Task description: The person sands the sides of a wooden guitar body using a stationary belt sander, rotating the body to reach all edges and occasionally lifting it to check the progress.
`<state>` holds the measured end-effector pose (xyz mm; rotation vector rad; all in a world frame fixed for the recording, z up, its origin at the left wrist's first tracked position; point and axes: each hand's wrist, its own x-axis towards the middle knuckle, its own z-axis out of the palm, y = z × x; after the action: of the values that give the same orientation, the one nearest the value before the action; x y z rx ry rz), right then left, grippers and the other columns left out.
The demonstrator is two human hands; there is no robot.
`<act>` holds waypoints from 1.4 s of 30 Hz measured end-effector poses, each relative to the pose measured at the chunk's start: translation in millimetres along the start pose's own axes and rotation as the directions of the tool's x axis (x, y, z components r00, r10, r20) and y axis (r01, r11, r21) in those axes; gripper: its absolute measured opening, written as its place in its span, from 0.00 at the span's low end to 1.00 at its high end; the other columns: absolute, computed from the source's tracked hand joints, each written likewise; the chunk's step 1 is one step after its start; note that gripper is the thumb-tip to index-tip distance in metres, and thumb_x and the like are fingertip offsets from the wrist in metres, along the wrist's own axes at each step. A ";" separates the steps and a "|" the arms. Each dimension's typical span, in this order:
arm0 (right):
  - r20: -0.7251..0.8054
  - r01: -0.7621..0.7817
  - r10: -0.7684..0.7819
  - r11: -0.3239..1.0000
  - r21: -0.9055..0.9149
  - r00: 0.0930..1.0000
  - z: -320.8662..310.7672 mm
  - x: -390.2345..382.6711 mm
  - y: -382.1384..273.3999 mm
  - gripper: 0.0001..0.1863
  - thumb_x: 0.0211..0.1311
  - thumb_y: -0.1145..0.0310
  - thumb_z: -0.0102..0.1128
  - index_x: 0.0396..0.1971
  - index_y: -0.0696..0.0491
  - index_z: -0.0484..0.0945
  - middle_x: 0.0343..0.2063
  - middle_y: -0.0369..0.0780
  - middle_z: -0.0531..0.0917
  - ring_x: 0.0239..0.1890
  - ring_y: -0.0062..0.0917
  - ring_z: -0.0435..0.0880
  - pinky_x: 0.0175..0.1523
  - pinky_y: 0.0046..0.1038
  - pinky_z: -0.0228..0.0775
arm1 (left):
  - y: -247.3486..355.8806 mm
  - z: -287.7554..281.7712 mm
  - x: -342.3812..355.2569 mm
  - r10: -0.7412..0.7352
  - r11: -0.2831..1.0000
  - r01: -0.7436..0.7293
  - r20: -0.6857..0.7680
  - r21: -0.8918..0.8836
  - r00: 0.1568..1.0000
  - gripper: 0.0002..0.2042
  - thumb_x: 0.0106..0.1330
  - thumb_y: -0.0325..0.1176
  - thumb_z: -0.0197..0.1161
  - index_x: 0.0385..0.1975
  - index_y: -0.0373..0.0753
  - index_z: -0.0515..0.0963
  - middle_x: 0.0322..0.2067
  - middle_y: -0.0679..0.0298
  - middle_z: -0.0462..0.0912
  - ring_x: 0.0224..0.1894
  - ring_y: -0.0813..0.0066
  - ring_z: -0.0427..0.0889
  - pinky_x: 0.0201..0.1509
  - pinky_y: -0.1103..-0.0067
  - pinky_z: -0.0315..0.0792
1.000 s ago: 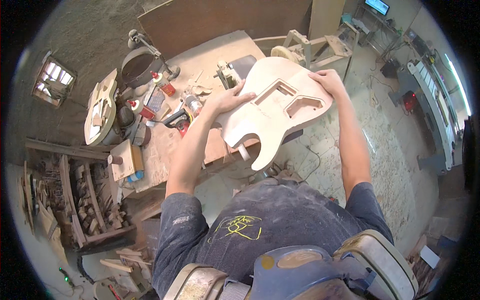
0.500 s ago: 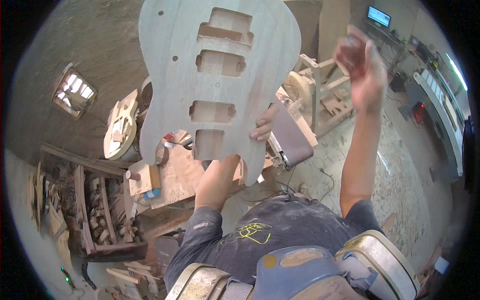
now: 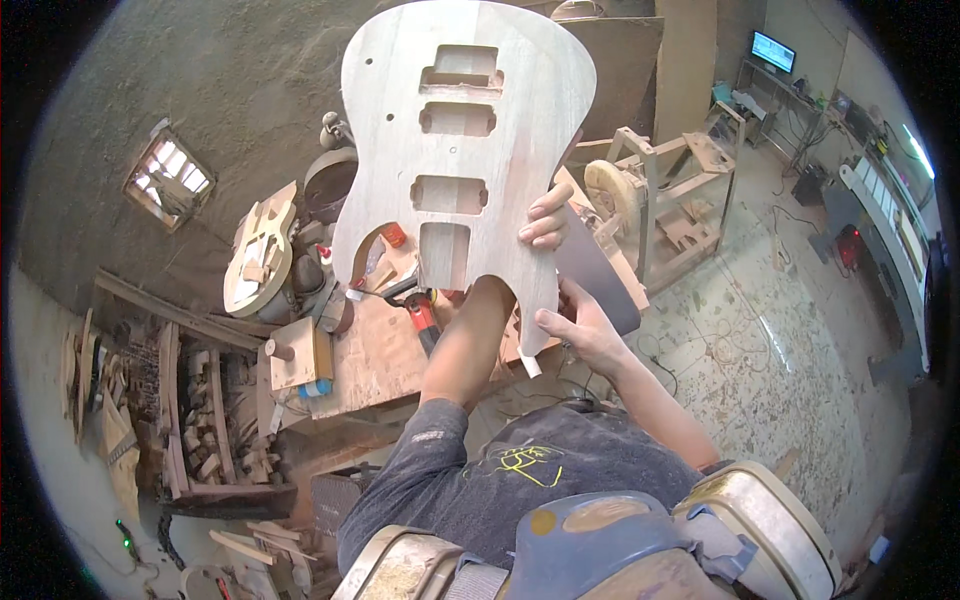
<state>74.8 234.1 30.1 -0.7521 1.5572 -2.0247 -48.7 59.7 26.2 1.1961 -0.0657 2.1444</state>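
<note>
From left to right: a pale guitar-shaped board near the desk; a red-and-black tool on the desk; a routed wooden guitar body, raised above the desk; the left hand, fingers curled tightly over its right edge; the right hand, bent around the lower horn, thumb on its face; a lit monitor, far off

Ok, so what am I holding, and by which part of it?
A pale wooden double-horned guitar body: your left hand curls around its right edge, your right hand grips its lower right horn.
</note>
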 end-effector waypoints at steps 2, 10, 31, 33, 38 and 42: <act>0.049 -0.057 0.052 0.993 0.101 0.997 4.5 2.1 -9.6 0.39 0.62 0.59 0.68 0.63 0.65 0.58 0.51 0.46 0.75 0.49 0.28 0.82 0.56 0.29 0.75 | 3.0 -5.5 2.1 -0.007 1.000 0.008 -0.030 0.010 1.000 0.22 0.74 0.47 0.50 0.49 0.29 0.67 0.33 0.58 0.65 0.31 0.65 0.77 0.43 0.69 0.77; 0.071 -0.117 0.101 0.950 0.288 0.992 11.6 6.7 4.5 0.38 0.57 0.64 0.67 0.63 0.62 0.59 0.44 0.47 0.79 0.44 0.34 0.85 0.54 0.36 0.79 | -5.1 4.8 1.9 -0.070 0.997 0.069 -0.039 -0.034 0.997 0.21 0.75 0.45 0.48 0.49 0.28 0.64 0.32 0.59 0.63 0.30 0.67 0.73 0.43 0.69 0.76; 0.111 -0.129 0.104 0.959 0.254 0.988 5.0 4.7 3.5 0.39 0.56 0.63 0.67 0.63 0.63 0.57 0.44 0.48 0.79 0.44 0.34 0.85 0.52 0.36 0.81 | -18.9 10.3 5.1 0.035 0.996 -0.045 -0.125 -0.071 0.992 0.19 0.77 0.43 0.44 0.47 0.28 0.64 0.33 0.61 0.60 0.29 0.68 0.72 0.42 0.68 0.77; 0.120 -0.123 0.096 0.963 0.241 0.988 4.9 4.3 2.6 0.39 0.56 0.63 0.67 0.63 0.62 0.57 0.44 0.48 0.79 0.44 0.34 0.85 0.52 0.36 0.81 | -19.8 15.2 8.1 0.010 0.998 -0.017 -0.117 -0.061 0.993 0.19 0.76 0.43 0.44 0.47 0.28 0.64 0.33 0.61 0.60 0.29 0.68 0.72 0.42 0.68 0.77; 0.123 -0.126 0.097 0.960 0.250 0.988 3.9 0.3 1.7 0.40 0.57 0.62 0.65 0.65 0.62 0.55 0.45 0.47 0.79 0.44 0.32 0.85 0.53 0.34 0.80 | -24.2 22.7 12.2 -0.003 0.998 -0.006 -0.134 -0.064 0.991 0.19 0.75 0.44 0.46 0.46 0.30 0.64 0.33 0.61 0.60 0.29 0.69 0.72 0.43 0.70 0.77; 0.151 -0.143 0.098 0.935 0.324 0.984 3.1 -3.1 0.7 0.38 0.57 0.64 0.62 0.63 0.62 0.57 0.44 0.48 0.79 0.46 0.34 0.84 0.54 0.36 0.79 | -26.9 27.9 15.3 0.024 1.000 -0.023 -0.176 0.005 0.984 0.18 0.74 0.44 0.47 0.44 0.32 0.65 0.33 0.62 0.61 0.30 0.71 0.72 0.45 0.72 0.77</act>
<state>79.2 233.8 29.7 -0.6268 1.1173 -2.0300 -18.1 78.9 46.9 1.0066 0.0009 2.2628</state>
